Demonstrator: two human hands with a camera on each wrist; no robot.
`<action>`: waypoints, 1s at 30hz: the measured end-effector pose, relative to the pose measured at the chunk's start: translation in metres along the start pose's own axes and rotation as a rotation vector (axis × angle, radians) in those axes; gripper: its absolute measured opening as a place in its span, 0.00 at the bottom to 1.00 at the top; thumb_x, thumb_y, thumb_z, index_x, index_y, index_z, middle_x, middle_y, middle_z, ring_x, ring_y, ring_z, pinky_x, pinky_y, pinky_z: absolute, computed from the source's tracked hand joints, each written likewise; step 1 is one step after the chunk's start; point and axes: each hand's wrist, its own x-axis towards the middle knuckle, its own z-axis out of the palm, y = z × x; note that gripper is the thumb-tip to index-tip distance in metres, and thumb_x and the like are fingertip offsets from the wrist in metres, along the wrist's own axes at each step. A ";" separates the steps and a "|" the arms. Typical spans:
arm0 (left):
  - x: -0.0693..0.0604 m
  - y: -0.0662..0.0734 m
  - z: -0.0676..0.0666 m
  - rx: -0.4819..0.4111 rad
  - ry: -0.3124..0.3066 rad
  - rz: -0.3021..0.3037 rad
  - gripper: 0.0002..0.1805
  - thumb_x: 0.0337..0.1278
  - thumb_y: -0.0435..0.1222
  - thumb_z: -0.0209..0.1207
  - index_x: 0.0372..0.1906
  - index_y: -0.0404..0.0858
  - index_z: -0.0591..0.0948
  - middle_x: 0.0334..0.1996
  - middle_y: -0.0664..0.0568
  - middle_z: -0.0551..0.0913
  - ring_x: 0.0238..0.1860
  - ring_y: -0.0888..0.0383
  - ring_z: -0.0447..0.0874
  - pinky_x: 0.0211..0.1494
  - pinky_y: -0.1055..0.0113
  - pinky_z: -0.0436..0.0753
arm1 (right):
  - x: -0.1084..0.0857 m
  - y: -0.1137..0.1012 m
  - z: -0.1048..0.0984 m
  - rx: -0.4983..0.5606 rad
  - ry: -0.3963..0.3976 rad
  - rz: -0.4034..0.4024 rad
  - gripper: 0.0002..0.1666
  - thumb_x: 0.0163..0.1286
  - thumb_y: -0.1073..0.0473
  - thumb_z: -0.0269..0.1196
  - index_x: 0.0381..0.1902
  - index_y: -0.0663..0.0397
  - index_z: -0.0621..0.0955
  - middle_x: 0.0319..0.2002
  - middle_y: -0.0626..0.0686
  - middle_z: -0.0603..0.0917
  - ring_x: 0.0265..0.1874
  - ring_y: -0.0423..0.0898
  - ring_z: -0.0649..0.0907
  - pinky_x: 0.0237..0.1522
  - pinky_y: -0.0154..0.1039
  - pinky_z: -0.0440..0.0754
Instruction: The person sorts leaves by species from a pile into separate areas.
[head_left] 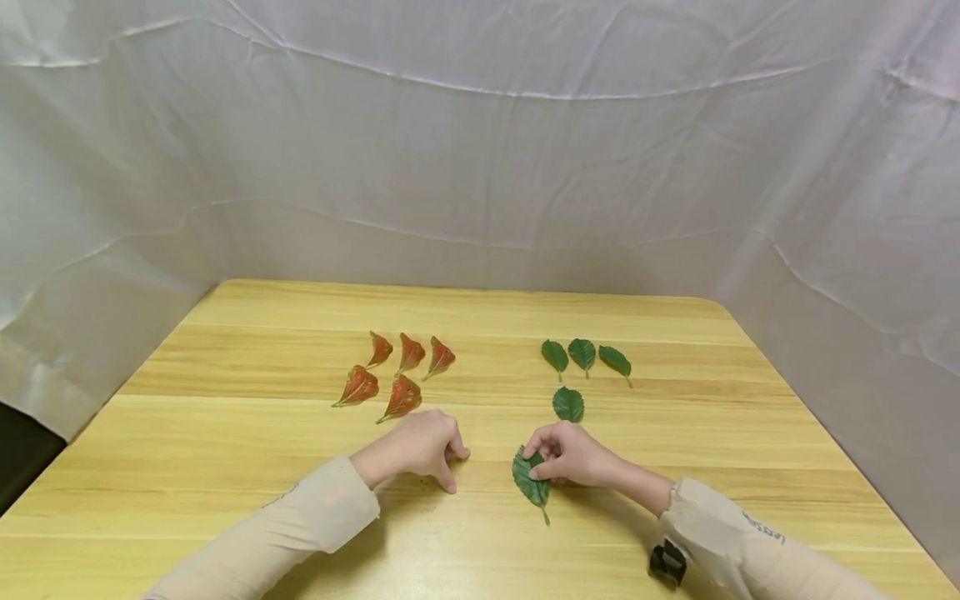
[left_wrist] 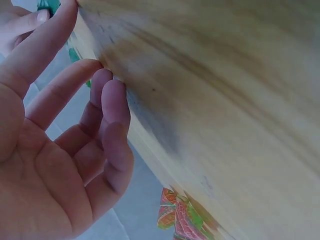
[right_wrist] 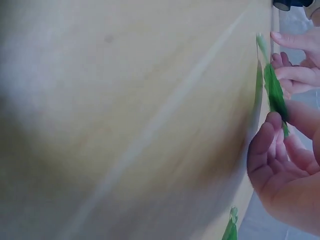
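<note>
With thumb and fingers, my right hand point(head_left: 576, 455) pinches a serrated green leaf point(head_left: 528, 482) low over the table's front middle, its stem pointing toward me. The right wrist view shows that leaf point(right_wrist: 275, 90) edge-on between the fingertips. To its left, my left hand point(head_left: 420, 446) is at the tabletop with fingers loosely bent and nothing between them; its bare palm point(left_wrist: 47, 185) shows in the left wrist view. Another green leaf point(head_left: 567, 404) lies just beyond the right hand. Beyond the left hand lies a red leaf point(head_left: 403, 396) with a pale stem.
Several red leaves point(head_left: 360, 386) lie in two rows on the left of the wooden table point(head_left: 262, 467). A row of 3 green leaves point(head_left: 582, 354) lies at the back right. Pale sheeting point(head_left: 480, 167) surrounds the back and sides. A black device point(head_left: 667, 562) sits at the right sleeve.
</note>
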 end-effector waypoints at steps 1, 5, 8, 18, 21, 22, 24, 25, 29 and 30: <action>0.000 0.000 0.000 0.006 0.002 -0.002 0.21 0.25 0.41 0.73 0.36 0.43 0.85 0.10 0.62 0.68 0.14 0.66 0.55 0.17 0.74 0.56 | 0.000 0.000 0.000 0.019 0.018 0.003 0.07 0.52 0.70 0.65 0.31 0.66 0.79 0.17 0.47 0.71 0.12 0.38 0.70 0.15 0.31 0.72; 0.000 0.000 0.000 0.017 0.002 -0.006 0.21 0.26 0.41 0.73 0.36 0.43 0.85 0.11 0.64 0.69 0.14 0.66 0.55 0.18 0.74 0.56 | 0.001 -0.002 -0.002 0.102 0.106 0.044 0.07 0.54 0.71 0.63 0.32 0.69 0.78 0.22 0.51 0.71 0.16 0.43 0.75 0.19 0.38 0.79; 0.000 0.000 0.000 0.020 0.001 -0.009 0.21 0.25 0.41 0.73 0.36 0.43 0.85 0.12 0.65 0.70 0.14 0.66 0.55 0.18 0.74 0.56 | 0.001 -0.002 -0.005 0.162 0.176 0.076 0.08 0.55 0.73 0.61 0.35 0.70 0.77 0.26 0.54 0.72 0.18 0.47 0.78 0.21 0.41 0.80; 0.001 -0.001 0.002 0.046 0.000 -0.018 0.22 0.25 0.42 0.73 0.37 0.44 0.85 0.12 0.64 0.69 0.15 0.66 0.53 0.18 0.74 0.54 | -0.002 -0.003 -0.019 0.099 0.344 0.081 0.08 0.56 0.72 0.60 0.36 0.71 0.78 0.27 0.55 0.80 0.23 0.48 0.77 0.24 0.35 0.78; 0.001 -0.001 0.002 0.045 0.001 -0.021 0.22 0.25 0.42 0.73 0.36 0.44 0.85 0.12 0.64 0.69 0.15 0.66 0.53 0.18 0.74 0.55 | -0.003 -0.002 -0.027 0.112 0.371 0.079 0.10 0.56 0.72 0.60 0.37 0.73 0.77 0.28 0.57 0.80 0.24 0.47 0.78 0.25 0.35 0.79; 0.001 0.000 0.002 0.044 0.001 -0.021 0.21 0.25 0.42 0.73 0.36 0.44 0.85 0.12 0.64 0.69 0.15 0.65 0.53 0.18 0.74 0.55 | -0.003 -0.001 -0.029 0.116 0.381 0.078 0.11 0.56 0.72 0.60 0.38 0.74 0.77 0.29 0.58 0.80 0.24 0.46 0.78 0.25 0.35 0.79; 0.001 0.000 0.003 0.044 0.001 -0.019 0.21 0.25 0.42 0.73 0.36 0.44 0.85 0.12 0.64 0.69 0.14 0.65 0.53 0.17 0.74 0.54 | -0.005 0.000 -0.036 0.128 0.401 0.078 0.13 0.56 0.72 0.60 0.40 0.75 0.76 0.31 0.59 0.80 0.24 0.44 0.77 0.26 0.34 0.79; 0.001 0.000 0.003 0.046 0.002 -0.017 0.21 0.25 0.42 0.73 0.36 0.44 0.85 0.12 0.64 0.69 0.14 0.65 0.52 0.17 0.74 0.54 | -0.006 0.001 -0.039 0.128 0.410 0.081 0.14 0.56 0.72 0.60 0.41 0.75 0.76 0.31 0.59 0.80 0.24 0.43 0.76 0.26 0.34 0.78; 0.001 0.000 0.003 0.047 0.004 -0.012 0.21 0.25 0.42 0.73 0.36 0.44 0.85 0.10 0.62 0.66 0.14 0.65 0.53 0.17 0.74 0.54 | -0.010 0.007 -0.050 0.120 0.435 0.093 0.17 0.57 0.72 0.60 0.45 0.76 0.74 0.34 0.61 0.78 0.24 0.40 0.75 0.26 0.33 0.77; 0.001 0.000 0.003 0.047 0.005 -0.013 0.21 0.25 0.42 0.73 0.36 0.44 0.85 0.10 0.62 0.66 0.14 0.65 0.53 0.17 0.74 0.54 | -0.011 0.009 -0.053 0.116 0.439 0.097 0.17 0.57 0.72 0.60 0.45 0.76 0.74 0.34 0.62 0.78 0.25 0.40 0.75 0.27 0.33 0.77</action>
